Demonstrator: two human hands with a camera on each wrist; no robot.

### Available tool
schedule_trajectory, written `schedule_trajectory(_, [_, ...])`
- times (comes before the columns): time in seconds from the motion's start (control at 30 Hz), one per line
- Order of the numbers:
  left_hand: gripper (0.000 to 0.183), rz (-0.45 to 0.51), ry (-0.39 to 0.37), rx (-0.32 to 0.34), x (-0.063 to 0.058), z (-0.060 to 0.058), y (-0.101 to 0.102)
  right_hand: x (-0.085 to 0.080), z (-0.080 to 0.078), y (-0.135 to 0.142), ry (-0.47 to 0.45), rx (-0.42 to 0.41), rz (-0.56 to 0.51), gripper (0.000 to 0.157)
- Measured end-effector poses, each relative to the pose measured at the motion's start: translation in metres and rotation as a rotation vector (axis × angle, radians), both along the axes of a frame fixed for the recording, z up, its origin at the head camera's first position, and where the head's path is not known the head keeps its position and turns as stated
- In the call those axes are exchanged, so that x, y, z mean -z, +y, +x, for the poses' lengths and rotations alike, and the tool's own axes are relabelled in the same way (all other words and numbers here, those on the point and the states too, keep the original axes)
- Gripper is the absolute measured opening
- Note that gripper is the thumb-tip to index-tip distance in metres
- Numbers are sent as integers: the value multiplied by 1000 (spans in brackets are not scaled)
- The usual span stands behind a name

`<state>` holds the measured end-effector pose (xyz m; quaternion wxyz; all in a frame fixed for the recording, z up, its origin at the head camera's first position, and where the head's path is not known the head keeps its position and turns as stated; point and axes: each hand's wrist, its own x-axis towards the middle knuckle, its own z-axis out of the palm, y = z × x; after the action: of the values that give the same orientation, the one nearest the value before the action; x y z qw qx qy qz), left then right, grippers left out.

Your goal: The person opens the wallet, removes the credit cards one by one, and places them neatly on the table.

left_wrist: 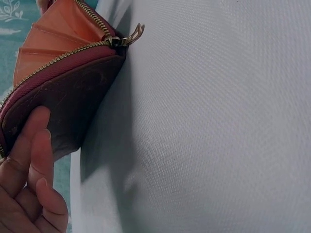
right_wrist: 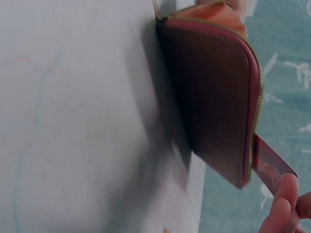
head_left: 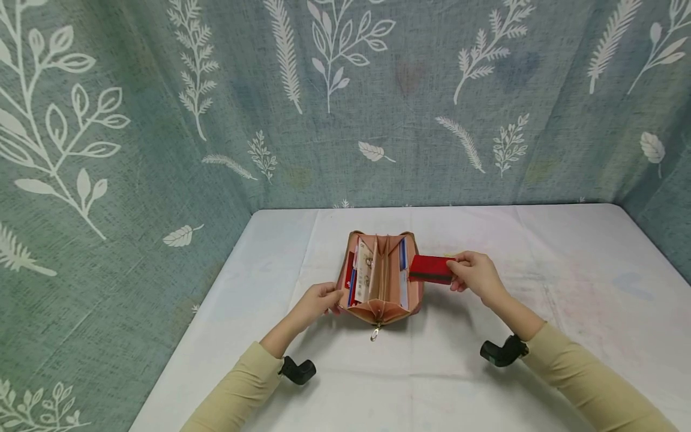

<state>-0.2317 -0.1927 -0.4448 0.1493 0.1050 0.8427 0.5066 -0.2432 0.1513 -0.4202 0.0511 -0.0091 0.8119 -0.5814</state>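
Note:
A zip-around wallet [head_left: 381, 307] stands spread wide on the table, its salmon lining and dividers facing up. Cards and paper notes [head_left: 364, 271] fill its left side, and blue and white cards [head_left: 403, 273] sit in the right-side slots. At the wallet's left edge, my left hand [head_left: 318, 298] grips the cover, fingers on the dark outer face [left_wrist: 68, 92]. My right hand [head_left: 476, 275] pinches a red card [head_left: 430, 269] with a dark stripe by its right end. The card's left end meets the wallet's right edge; whether it is inside a slot I cannot tell.
A gold zipper pull [head_left: 375, 333] hangs at the wallet's near end. The white-covered table [head_left: 459, 384] reaches back to a leaf-patterned teal curtain [head_left: 405, 168]. Black cameras are strapped to both wrists, over beige sleeves [head_left: 237, 384].

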Motion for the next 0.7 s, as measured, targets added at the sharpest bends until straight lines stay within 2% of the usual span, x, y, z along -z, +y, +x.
schedule_trajectory(0.33, [26,-19,13,2,-2,0,1,-7,-7,34,55,20,76,34])
schedule_trajectory(0.5, [26,-13,5,0,-1,-1,0,-4,-10,54,81,40,158,37])
schedule_trajectory(0.63, [26,-21,2,11,-14,6,4,-3,-12,69,87,57,228,40])
schedule_trajectory(0.7, [26,-28,1,14,-17,7,5,-2,-13,76,90,65,253,40])
